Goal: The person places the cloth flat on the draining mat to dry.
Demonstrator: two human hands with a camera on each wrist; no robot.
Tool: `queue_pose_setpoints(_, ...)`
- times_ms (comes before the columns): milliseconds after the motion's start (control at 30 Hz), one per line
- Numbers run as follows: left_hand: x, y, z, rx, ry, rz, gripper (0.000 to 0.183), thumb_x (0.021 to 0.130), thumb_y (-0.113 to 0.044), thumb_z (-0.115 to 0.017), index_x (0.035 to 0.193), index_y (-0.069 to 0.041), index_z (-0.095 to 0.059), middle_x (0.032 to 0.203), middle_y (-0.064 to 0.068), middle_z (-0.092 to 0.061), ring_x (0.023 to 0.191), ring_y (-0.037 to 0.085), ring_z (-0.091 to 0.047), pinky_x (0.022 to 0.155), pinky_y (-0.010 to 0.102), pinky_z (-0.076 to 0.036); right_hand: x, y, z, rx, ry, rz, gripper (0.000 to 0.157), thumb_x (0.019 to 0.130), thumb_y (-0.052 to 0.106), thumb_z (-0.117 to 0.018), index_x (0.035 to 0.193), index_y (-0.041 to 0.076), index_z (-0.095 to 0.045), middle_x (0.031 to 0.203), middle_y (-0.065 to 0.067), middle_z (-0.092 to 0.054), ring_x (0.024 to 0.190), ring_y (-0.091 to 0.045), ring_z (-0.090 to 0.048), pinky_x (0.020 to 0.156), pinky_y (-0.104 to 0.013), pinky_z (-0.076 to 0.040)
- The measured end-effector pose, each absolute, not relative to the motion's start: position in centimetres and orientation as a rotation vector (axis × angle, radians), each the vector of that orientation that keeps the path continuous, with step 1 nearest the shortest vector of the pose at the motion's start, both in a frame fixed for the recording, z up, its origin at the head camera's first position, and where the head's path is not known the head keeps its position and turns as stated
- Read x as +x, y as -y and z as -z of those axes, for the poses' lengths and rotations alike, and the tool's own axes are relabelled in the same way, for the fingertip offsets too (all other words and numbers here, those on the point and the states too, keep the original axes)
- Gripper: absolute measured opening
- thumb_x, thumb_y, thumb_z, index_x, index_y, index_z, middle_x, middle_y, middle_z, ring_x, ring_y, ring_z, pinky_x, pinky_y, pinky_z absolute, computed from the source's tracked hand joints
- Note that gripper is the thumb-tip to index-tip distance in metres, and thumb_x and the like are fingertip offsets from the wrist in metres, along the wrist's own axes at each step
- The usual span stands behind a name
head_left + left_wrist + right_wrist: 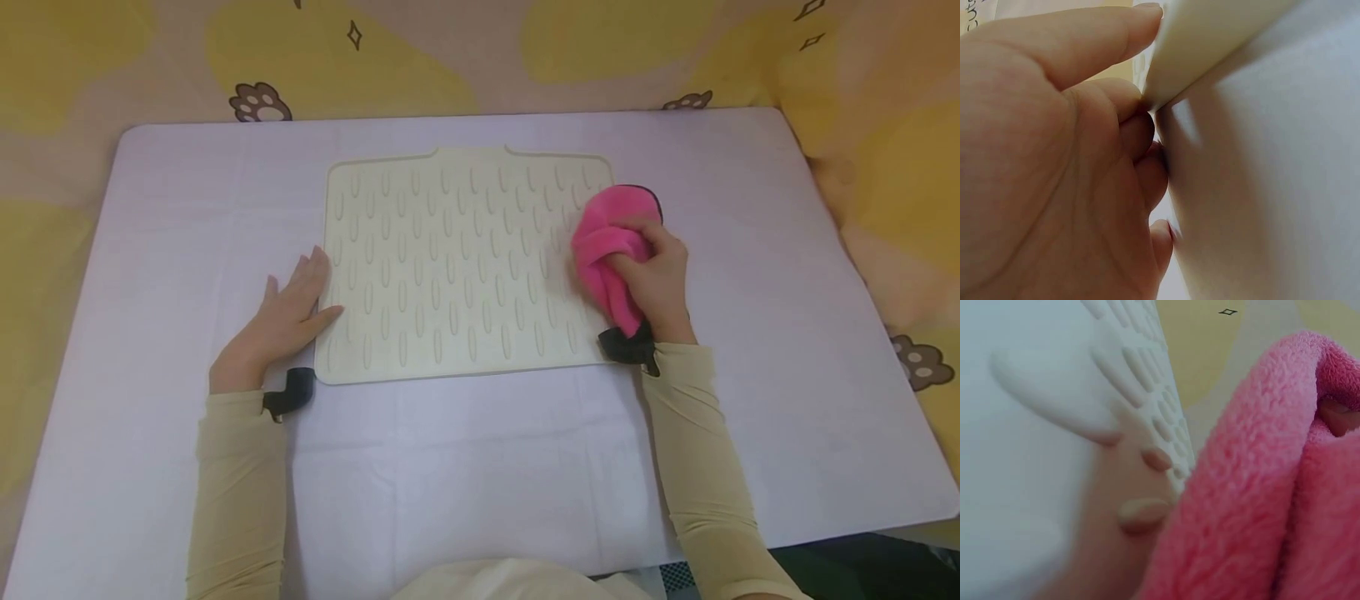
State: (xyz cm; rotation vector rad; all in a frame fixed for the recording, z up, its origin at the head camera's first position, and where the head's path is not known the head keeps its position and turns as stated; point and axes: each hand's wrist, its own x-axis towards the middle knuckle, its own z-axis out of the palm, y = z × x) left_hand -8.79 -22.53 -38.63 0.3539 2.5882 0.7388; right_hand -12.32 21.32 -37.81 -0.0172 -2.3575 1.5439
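Cream in colour and dotted with rows of raised ovals, a bumpy mat (468,283) lies flat on the white counter (465,492), its long axis running from the person's left to right and its notched edge at the far side. A pink plush cloth (596,233) with a dark trim sits bunched over the mat's right edge, towards the upper corner there. The right hand (660,271) grips it, thumb and fingers pinched into its folds from the mat's outer right side, so most of the ribbed surface lies to the left of these fingers. The right hand is thus the nearer one to the mat's right end; the left hand (281,321) is well apart from the cloth, at the opposite end. Its fingers are extended, held alongside the mat's left edge and pointing to the far side, with the thumb reaching over onto the surface; it holds nothing. Just outside the mat's near-left corner is a black wrist camera (291,392). Beyond the far edge of the mat hangs a yellow-patterned fabric (360,75) with paw prints.
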Motion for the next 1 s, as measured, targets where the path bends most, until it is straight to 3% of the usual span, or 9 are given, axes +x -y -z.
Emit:
queue_pose_setpoints(233,-8.7,22.6,38.4,0.367,-2.583,-0.753,0.075,0.101,-0.03,-0.039,0.147,0.0,0.013,0.154,0.016,0.016,0.141,0.031,0.015,0.105,0.057,0.019,-12.2,-20.6,38.7,0.008,2.514,-1.483,0.029,0.076,0.001,-0.07,0.105,0.001,-0.069,0.099,-0.011,-0.067,0.085,-0.005,-0.052,0.075,-0.016,-0.041)
queue_pose_setpoints(733,-8.6,22.6,38.5,0.371,-2.587,-0.751,0.076,0.101,-0.03,-0.04,0.147,0.0,0.012,0.154,0.017,0.015,0.141,0.033,0.014,0.105,0.057,0.018,-12.5,-20.7,39.1,-0.004,2.522,-1.475,0.031,0.075,0.0,-0.071,0.106,-0.002,-0.069,0.101,-0.015,-0.066,0.085,-0.006,-0.051,0.074,-0.016,-0.041)
queue_pose_setpoints(1000,-8.6,22.5,38.3,0.372,-2.584,-0.767,0.075,0.101,-0.03,-0.04,0.147,0.0,0.012,0.154,0.016,0.015,0.141,0.032,0.014,0.105,0.057,0.019,-12.0,-20.4,37.5,-0.057,2.479,-1.522,0.029,0.074,-0.004,-0.069,0.104,-0.006,-0.068,0.091,0.004,-0.063,0.081,-0.005,-0.051,0.073,-0.016,-0.041)
